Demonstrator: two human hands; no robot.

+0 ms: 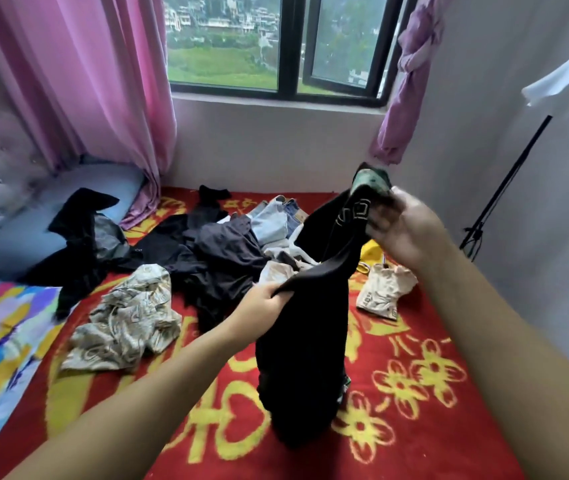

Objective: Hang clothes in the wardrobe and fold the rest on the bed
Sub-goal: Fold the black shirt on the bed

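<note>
While most of the clothing lay unsorted, I had one soft black garment with a green patterned band (305,306) lifted over the red-and-yellow flowered bed cover (414,393). My left hand (269,299) gripped its lower edge, fingers curled round the cloth; my right hand (402,225) pinched the band end higher up. Nothing looked folded yet: a dark heap of clothes (213,258), pale blue jeans (276,220) and a crumpled beige printed shirt (127,320) remained. No wardrobe in view, so I judged the task barely begun.

Soft daylight from the window (276,46), mild overall blur, wide-angle bending at edges
</note>
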